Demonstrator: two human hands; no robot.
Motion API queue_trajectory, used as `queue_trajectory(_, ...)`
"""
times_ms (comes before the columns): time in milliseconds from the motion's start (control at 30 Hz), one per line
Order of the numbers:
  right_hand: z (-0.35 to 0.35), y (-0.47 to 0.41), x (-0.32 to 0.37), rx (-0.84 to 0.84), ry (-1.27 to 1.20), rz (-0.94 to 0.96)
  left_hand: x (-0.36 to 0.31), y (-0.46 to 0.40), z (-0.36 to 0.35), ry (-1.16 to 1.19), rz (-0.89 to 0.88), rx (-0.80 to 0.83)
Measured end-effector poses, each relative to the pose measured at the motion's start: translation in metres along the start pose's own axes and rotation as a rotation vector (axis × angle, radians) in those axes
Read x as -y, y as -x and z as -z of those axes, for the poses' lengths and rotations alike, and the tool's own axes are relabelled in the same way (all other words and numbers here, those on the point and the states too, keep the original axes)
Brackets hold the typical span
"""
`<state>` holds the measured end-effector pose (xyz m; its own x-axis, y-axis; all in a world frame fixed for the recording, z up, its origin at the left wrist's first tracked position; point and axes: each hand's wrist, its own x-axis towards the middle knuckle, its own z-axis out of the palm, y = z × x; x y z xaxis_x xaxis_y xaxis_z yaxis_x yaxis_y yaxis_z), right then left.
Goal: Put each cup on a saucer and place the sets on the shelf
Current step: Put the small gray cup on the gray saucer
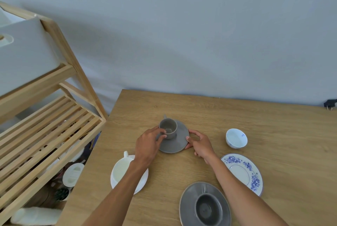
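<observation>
Hands, left [148, 145] and right [199, 143], grip grey saucer [179, 139] rim, cup [168, 127] aboard, frame centre; next: level lift to shelf [54, 127], left.

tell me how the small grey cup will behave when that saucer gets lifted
The grey cup stands loose and off-centre on the grey saucer, so it may slide if tilted. It looks like hard, stiff, breakable ceramic. The left hand touching it should steady it.

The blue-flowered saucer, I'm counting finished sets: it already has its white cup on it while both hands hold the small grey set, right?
Not quite. The head view shows the blue-flowered saucer bare; its white cup sits apart on the table. The left hand and right hand do hold the small grey set.
</observation>
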<state>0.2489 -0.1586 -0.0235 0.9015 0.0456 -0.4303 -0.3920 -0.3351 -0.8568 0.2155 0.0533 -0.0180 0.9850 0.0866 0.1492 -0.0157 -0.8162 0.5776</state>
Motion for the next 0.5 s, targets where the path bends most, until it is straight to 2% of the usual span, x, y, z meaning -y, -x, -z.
queue_trajectory(233,0.0,-0.009,-0.01,0.002,0.005,-0.018,-0.002,-0.001,0.002,0.042,-0.041,0.071)
queue_trajectory(500,-0.002,-0.012,-0.011,0.004,-0.008,-0.016,-0.001,-0.002,0.005,0.0,-0.052,0.065)
